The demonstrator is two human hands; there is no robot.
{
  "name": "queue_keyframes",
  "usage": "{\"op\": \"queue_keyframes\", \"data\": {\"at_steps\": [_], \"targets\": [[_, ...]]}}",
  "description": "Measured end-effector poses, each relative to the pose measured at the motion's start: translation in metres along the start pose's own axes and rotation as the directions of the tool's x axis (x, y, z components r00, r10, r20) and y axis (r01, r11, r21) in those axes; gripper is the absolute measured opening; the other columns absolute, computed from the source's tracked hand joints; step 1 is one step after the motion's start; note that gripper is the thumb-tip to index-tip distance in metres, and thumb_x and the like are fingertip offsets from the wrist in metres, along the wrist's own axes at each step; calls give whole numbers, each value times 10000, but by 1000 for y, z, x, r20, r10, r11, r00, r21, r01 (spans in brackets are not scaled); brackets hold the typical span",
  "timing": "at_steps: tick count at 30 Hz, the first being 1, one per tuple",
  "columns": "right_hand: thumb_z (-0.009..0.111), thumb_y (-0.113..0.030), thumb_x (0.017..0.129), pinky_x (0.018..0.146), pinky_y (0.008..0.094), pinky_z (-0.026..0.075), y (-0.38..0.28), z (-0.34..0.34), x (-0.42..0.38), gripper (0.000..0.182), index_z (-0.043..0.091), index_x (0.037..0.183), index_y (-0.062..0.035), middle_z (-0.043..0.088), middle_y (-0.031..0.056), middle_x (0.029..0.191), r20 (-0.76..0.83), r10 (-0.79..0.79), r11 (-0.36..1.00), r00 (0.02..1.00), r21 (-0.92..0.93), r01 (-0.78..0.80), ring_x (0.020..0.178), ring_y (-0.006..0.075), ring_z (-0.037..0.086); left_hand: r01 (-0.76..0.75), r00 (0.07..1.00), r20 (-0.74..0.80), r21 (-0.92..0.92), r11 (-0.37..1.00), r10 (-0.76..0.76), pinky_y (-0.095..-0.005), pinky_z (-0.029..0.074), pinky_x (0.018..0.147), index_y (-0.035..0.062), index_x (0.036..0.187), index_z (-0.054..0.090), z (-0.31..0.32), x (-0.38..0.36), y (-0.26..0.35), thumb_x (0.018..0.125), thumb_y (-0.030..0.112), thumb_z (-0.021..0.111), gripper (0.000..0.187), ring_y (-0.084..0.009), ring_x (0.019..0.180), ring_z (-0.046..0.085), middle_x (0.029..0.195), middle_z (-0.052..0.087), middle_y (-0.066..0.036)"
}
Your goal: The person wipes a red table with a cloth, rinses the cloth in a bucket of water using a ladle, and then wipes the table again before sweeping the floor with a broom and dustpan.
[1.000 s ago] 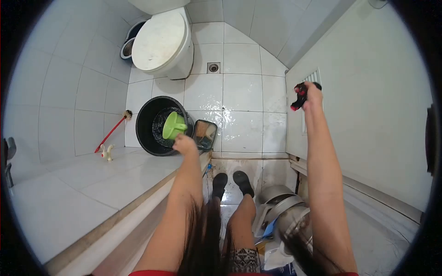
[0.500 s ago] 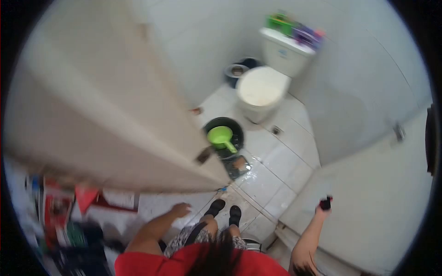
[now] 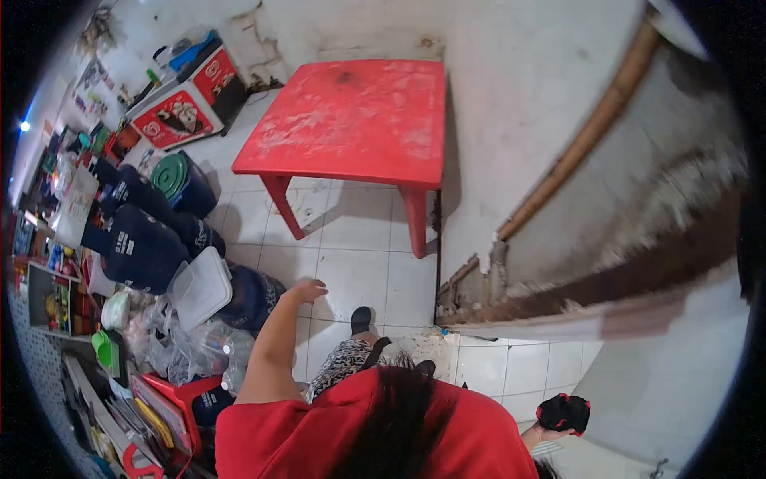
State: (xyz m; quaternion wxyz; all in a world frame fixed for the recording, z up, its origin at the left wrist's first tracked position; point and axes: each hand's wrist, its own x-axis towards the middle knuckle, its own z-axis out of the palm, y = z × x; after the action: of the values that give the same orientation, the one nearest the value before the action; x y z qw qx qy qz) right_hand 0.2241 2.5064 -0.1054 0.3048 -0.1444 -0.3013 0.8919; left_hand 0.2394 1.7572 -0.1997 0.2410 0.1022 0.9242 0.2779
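My right hand is closed around a bunched black item with red trim, cloth-like in look, out to the right near a pale panel. My left hand hangs out in front of me, holding nothing, its fingers loosely stretched. Beyond it stands a red plastic table with whitish smears on its top. Just left of that hand are a dark blue rounded container and a clear plastic lid.
Dark blue gas cylinders, a blue bin with green lid and plastic bags crowd the left. An ice cream freezer stands at the back. On the right, a damaged wall edge borders the tiled floor.
My view has swung left, from the bathroom with the toilet and green dipper to the room with the red table. The black item stays in my right hand.
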Motion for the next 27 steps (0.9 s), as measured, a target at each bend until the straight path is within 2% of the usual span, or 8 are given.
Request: {"op": "queue_keyframes", "data": {"at_steps": [1,4,7,10,12,21,24,27], "targets": [[500,-416,709,849,377,330,10,9,-7,572,372,1115,-32,431,120,1090,-64,72,997,995,-21,-73,991,255,420,491,856,31,-359,794,-516,-338,414,708,125,991,512,-9,-7,2,626,326,574,422,-260,876,500,923,537,-133],[494,-416,712,846,374,329,47,31,-45,567,378,1108,-27,433,130,1085,4,139,956,990,-262,-133,988,262,421,655,569,-194,-481,583,-799,-342,419,700,98,937,536,-42,-39,7,605,250,579,367,-246,876,498,935,532,-122],[486,-417,718,841,369,328,82,52,-98,559,387,1098,-20,435,145,1078,41,244,792,969,-585,-175,985,272,423,543,834,132,-22,839,-536,-335,415,715,82,874,553,-10,-98,-89,613,214,549,293,-244,881,500,918,540,-118],[479,-417,723,837,364,327,134,80,-121,552,395,1088,-13,438,160,1070,64,339,556,939,-819,-145,981,281,425,-87,912,381,549,831,-156,-320,407,736,80,844,557,3,-137,-150,640,209,520,244,-261,885,496,900,538,-126],[473,-418,726,834,361,326,160,96,-131,547,401,1082,-8,440,170,1066,51,408,353,912,-929,-106,979,288,426,812,538,154,-360,460,-829,-320,395,759,93,860,557,-22,-140,-130,648,195,511,239,-283,883,489,854,542,-123],[450,-419,742,821,347,323,339,221,-129,534,427,1052,14,447,215,1044,-149,633,-519,760,-810,273,968,317,432,611,248,-594,-517,600,-765,-314,417,674,85,984,484,-179,-64,-106,678,141,523,313,-264,808,496,926,439,-138],[376,-471,757,866,356,271,425,388,-133,558,414,1090,-25,411,214,1091,279,514,-67,811,-929,363,1032,321,374,475,-14,-696,-637,607,-718,-287,417,667,70,1011,465,-229,-54,-144,689,92,520,327,-227,785,496,919,420,-127],[348,-434,778,871,358,259,516,463,-90,506,419,1098,-50,395,226,1072,433,374,-83,820,-865,494,1017,332,361,460,-183,-757,-630,625,-628,-291,407,659,64,1015,460,-256,-54,-213,710,96,509,310,-219,745,485,953,392,-125]]}}
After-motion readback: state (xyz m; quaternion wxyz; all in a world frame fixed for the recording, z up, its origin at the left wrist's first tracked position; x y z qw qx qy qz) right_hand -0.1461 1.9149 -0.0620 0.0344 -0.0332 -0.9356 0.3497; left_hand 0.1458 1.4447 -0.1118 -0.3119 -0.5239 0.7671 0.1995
